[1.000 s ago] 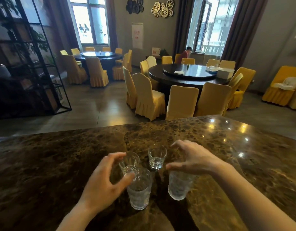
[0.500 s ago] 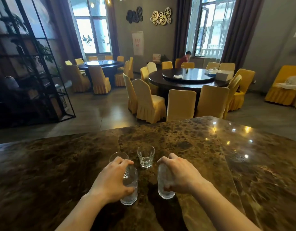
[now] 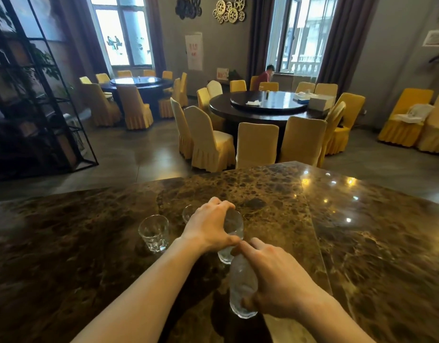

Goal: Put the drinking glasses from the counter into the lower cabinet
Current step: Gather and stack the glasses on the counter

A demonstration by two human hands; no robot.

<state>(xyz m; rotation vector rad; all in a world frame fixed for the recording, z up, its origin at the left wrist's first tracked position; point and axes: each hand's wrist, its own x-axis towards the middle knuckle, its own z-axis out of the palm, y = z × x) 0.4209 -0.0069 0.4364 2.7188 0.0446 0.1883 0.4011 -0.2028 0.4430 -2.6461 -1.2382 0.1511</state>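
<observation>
Marble counter is filling the lower view as I am watching. On it, my left hand is gripping a tall glass from above, and my right hand is clasping a second tall glass, nearer me. Their thumbs are nearly touching. Left of them, a short glass is standing free, another short glass half hidden behind.

A brown marble counter fronts a dining room with a dark tiled floor. Two round dark tables stand ringed by yellow-covered chairs. Daylight enters through tall windows hung with dark curtains. Gear ornaments decorate the grey wall; a black metal shelf stands left.
</observation>
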